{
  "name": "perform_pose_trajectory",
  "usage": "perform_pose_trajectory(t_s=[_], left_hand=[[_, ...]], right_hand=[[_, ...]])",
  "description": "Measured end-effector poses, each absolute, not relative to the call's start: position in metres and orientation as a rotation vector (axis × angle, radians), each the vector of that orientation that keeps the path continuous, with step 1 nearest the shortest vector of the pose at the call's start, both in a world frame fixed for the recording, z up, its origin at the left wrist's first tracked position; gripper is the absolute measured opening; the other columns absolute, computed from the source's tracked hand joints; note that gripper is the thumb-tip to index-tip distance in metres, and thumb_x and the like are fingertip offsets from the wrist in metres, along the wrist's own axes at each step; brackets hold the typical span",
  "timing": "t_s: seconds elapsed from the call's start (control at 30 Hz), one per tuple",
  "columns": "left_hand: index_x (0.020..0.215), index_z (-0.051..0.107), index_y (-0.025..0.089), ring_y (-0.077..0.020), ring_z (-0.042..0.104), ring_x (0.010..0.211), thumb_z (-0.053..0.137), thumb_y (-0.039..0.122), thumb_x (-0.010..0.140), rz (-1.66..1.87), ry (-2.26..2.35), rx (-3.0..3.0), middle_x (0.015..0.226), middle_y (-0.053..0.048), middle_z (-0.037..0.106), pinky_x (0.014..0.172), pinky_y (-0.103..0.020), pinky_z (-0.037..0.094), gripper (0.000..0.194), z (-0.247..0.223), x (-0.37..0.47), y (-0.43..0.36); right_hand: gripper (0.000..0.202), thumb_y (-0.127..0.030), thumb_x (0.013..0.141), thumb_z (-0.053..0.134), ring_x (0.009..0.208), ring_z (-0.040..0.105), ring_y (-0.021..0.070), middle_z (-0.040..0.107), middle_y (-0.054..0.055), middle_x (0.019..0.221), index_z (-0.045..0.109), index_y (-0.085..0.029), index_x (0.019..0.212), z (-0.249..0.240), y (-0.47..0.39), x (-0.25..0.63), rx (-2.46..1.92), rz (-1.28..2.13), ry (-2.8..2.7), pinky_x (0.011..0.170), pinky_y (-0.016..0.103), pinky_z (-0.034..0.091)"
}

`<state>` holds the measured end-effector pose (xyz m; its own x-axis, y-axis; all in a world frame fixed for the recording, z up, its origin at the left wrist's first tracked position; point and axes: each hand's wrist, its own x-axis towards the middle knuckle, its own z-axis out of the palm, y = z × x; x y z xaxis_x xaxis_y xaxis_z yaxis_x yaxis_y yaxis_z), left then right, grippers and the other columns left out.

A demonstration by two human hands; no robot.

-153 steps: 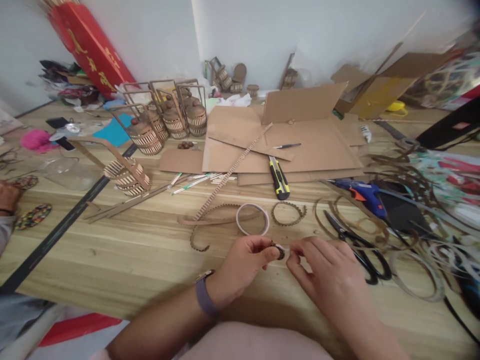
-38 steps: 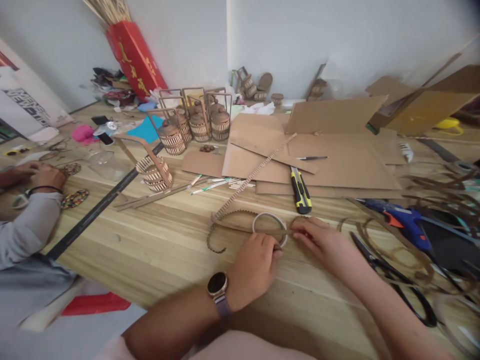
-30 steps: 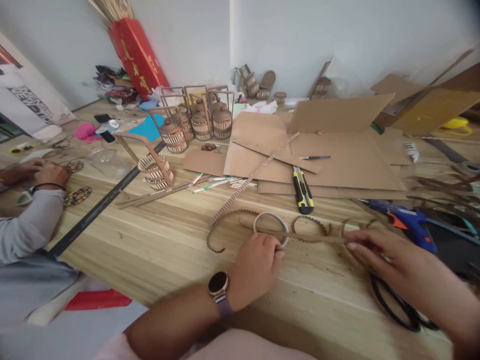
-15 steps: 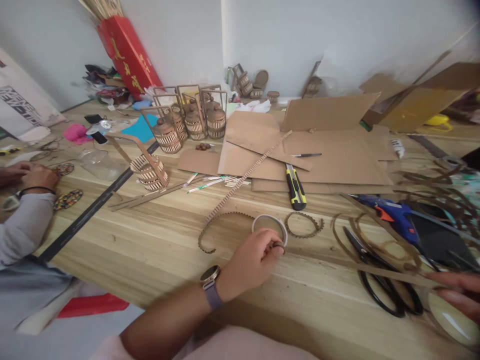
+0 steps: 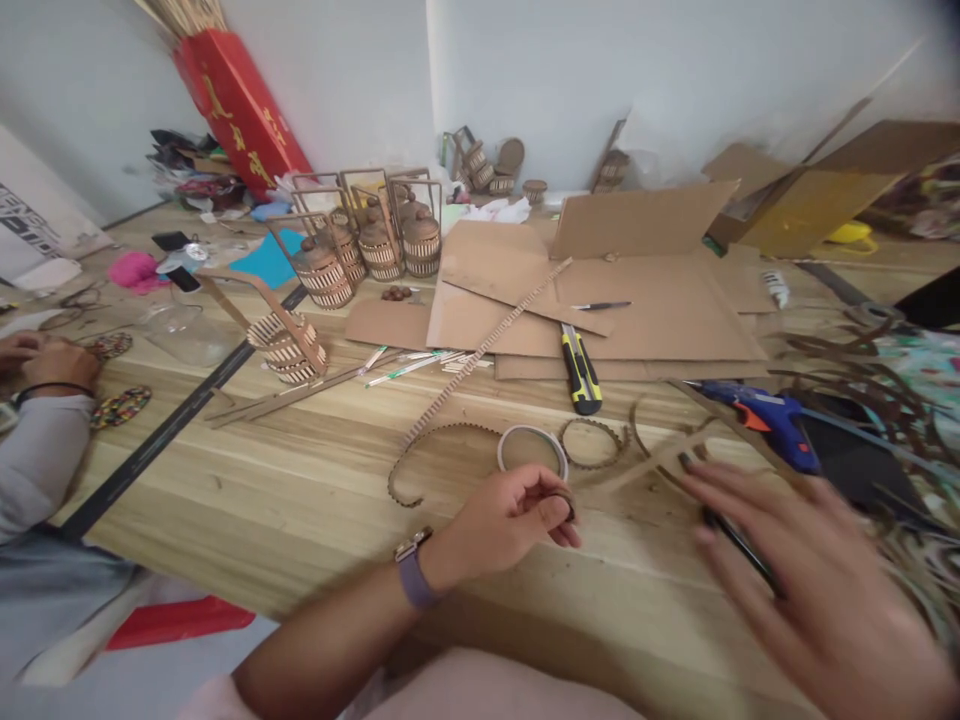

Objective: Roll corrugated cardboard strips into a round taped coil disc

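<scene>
My left hand (image 5: 517, 520) is closed, with a small dark brown coiled piece (image 5: 566, 503) pinched between thumb and fingers. It is just below a white ring (image 5: 533, 430) lying on the table. My right hand (image 5: 810, 580), blurred by motion, has its fingers spread over the black scissors (image 5: 742, 550), which it partly hides. A flat brown strip (image 5: 652, 462) slants over the table by its fingertips. Beside the white ring rest a toothed ring (image 5: 592, 443) and a long toothed strip (image 5: 480, 355) with a curled one (image 5: 397, 470).
A yellow-black cutter (image 5: 580, 375) and cardboard (image 5: 495, 250) lie ahead. A blue glue gun (image 5: 787, 425) is at the right, among loose strips. Small bamboo baskets (image 5: 322, 277) stand at the back left. Another person's hands (image 5: 60, 365) are at the far left.
My right hand has come in from the right edge and opened over the scissors. The flat strip it held now slants on the other side of its fingertips. The view has shifted slightly.
</scene>
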<state>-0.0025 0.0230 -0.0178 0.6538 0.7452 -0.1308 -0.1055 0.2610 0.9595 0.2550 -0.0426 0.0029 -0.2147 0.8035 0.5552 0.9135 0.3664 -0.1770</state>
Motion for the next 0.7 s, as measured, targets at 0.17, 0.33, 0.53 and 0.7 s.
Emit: perform_pose_trajectory(t_s=[0.17,0.33,0.53,0.7], left_hand=[[0.091,0.058,0.014,-0.0151,0.065,0.071,0.069,0.061,0.081,0.696,0.519,1.069,0.077,-0.005,0.064,0.072,-0.03,0.055,0.049,-0.014,-0.007,0.023],[0.09,0.059,0.014,-0.0149,0.066,0.07,0.072,0.057,0.08,0.767,0.487,0.999,0.079,-0.005,0.065,0.07,-0.029,0.054,0.046,-0.013,-0.01,0.026],[0.093,0.059,0.014,-0.0136,0.067,0.069,0.07,0.051,0.085,0.834,0.449,0.947,0.084,-0.006,0.066,0.069,-0.028,0.055,0.039,-0.01,-0.009,0.027],[0.096,0.062,0.014,-0.0098,0.06,0.067,0.07,0.047,0.086,0.906,0.615,1.05,0.079,-0.001,0.06,0.065,-0.023,0.048,0.035,-0.011,-0.011,0.028]], right_hand=[[0.042,-0.029,0.102,0.04,0.1,0.069,0.0237,0.073,0.011,0.108,0.044,-0.018,0.142,-0.022,-0.022,0.194,-1.146,-0.061,-2.341,0.103,0.05,0.045],[0.034,-0.03,0.103,0.037,0.079,0.069,0.0188,0.071,0.007,0.092,0.054,-0.022,0.131,-0.015,-0.022,0.184,-1.298,0.29,-2.223,0.067,0.031,0.055],[0.024,-0.031,0.1,0.045,0.077,0.068,0.0184,0.07,0.005,0.084,0.067,-0.025,0.105,0.011,-0.021,0.184,-1.399,0.524,-2.091,0.068,0.03,0.055],[0.018,-0.031,0.097,0.051,0.081,0.071,0.018,0.073,0.003,0.089,0.067,-0.026,0.102,0.015,-0.019,0.191,-1.475,0.449,-2.089,0.068,0.027,0.056]])
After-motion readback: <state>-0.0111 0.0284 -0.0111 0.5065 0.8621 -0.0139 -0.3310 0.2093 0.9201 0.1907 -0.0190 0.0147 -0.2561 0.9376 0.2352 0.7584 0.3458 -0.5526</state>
